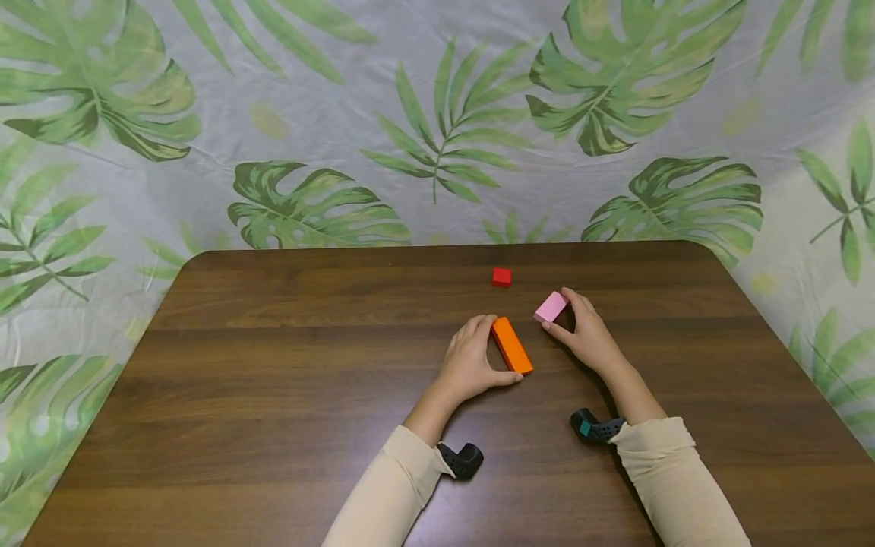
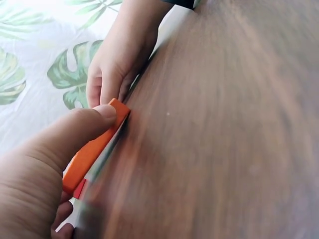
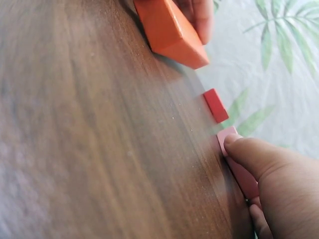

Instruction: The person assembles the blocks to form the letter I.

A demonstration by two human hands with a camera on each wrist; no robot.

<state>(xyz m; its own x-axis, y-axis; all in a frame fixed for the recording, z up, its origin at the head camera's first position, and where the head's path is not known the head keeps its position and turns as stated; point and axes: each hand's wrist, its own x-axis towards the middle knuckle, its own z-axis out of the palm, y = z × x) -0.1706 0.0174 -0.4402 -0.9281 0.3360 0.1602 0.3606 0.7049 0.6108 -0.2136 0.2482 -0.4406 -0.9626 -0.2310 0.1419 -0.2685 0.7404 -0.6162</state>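
Observation:
An orange block (image 1: pixel 512 346), long and rectangular, lies at a slant on the wooden table. My left hand (image 1: pixel 472 360) grips it lengthwise, thumb at the near end and fingertips at the far end. To its right, my right hand (image 1: pixel 589 334) pinches a shorter pink block (image 1: pixel 551 307) between thumb and fingers. The right wrist view shows the thumb pressed to one end of the pink block (image 3: pixel 240 172). Beyond both hands sits a small red block (image 1: pixel 502 277), touched by neither. Part of the orange block (image 2: pixel 92 154) is covered by the left thumb in the left wrist view.
The brown wooden table (image 1: pixel 273 395) has rounded far corners. Behind it hangs a pale cloth (image 1: pixel 465 220) printed with green leaves. A black wrist device (image 1: pixel 462 461) sits at the left cuff, and another wrist device (image 1: pixel 596 427) at the right cuff.

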